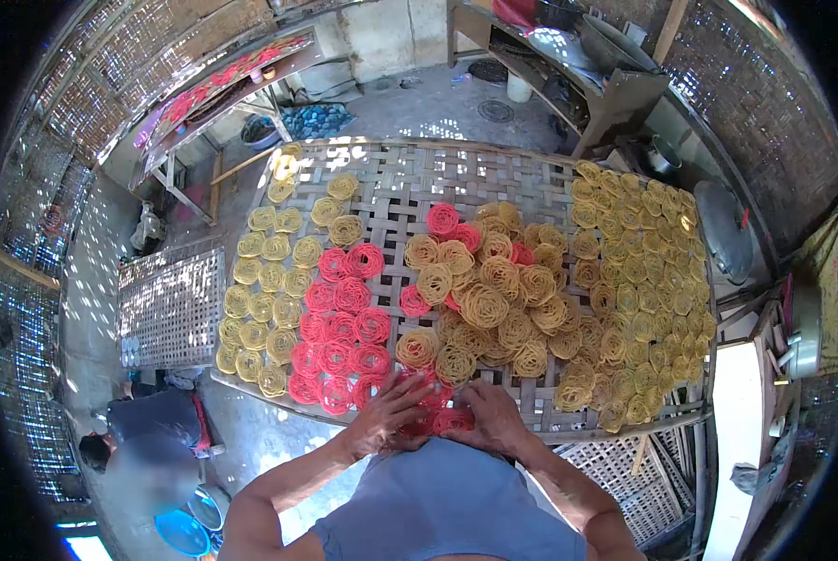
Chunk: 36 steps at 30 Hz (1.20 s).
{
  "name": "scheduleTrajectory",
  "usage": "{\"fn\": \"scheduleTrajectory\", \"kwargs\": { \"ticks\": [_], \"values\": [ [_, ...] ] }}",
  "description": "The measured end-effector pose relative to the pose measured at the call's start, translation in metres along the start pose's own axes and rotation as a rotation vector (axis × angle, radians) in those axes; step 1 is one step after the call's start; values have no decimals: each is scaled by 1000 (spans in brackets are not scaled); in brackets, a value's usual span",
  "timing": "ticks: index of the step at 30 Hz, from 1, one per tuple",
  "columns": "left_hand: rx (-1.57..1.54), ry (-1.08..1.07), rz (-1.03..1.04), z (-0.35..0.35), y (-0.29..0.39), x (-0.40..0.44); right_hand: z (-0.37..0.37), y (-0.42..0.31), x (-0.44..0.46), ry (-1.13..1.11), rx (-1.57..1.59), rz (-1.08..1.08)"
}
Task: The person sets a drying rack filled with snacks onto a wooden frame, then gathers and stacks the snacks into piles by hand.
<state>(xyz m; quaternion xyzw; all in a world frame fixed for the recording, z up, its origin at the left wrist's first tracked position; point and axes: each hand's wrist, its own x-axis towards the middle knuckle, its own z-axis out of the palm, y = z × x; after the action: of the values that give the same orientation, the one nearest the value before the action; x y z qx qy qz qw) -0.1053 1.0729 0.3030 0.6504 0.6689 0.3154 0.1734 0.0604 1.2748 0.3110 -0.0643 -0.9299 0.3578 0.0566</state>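
Note:
My left hand (389, 411) is at the table's near edge, its fingers curved over a red nest of coiled, noodle-like strands (419, 425). Opposite it, my right hand (495, 416) closes around another red nest (453, 421) just in front of my body. Both hands partly hide what they hold. Left of my left hand, red nests (341, 359) lie in rows. Beyond the hands is a loose heap of yellow-brown nests (494, 299), with a few red ones (443, 219) among them.
The woven bamboo rack (409, 178) also carries yellow nests (262, 307) at left and dense rows (652, 280) at right. A person (157, 425) crouches at lower left beside a blue basin (183, 533). Shelves (624, 93) and a large lid (723, 229) stand at right.

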Motion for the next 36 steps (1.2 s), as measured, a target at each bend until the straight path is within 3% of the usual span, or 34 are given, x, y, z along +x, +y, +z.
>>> {"fn": "scheduleTrajectory", "kwargs": {
  "ticks": [3, 6, 9, 13, 16, 21, 22, 25, 30, 36],
  "values": [
    [-51, 73, 58, 0, 1, -2, -14, -8, 10, -236, 128, 213],
    [-92, 129, 120, 7, -3, -11, -11, 4, 14, -40, 377, 429],
    [-77, 290, 112, 12, -3, -16, -16, 13, 25, 275, 315, 522],
    [-36, 567, 132, 1, -6, -7, -27, 0, 33, 483, -310, -32],
    [-38, 659, -70, -10, -1, -3, -10, -6, 30, 180, -363, -151],
    [-97, 745, -444, -32, -2, 23, 8, -11, 76, 356, -155, -161],
    [-157, 851, -430, -31, -7, 29, 6, -13, 82, 399, -116, -162],
    [-331, 953, -623, -45, -13, 53, 11, 4, 99, 325, 245, -167],
    [-920, 1023, -522, -42, -12, 90, 4, -1, 101, 261, 965, 193],
    [-959, 992, -457, -18, -1, 108, 4, -16, 99, 530, 1253, 321]
  ]
}}
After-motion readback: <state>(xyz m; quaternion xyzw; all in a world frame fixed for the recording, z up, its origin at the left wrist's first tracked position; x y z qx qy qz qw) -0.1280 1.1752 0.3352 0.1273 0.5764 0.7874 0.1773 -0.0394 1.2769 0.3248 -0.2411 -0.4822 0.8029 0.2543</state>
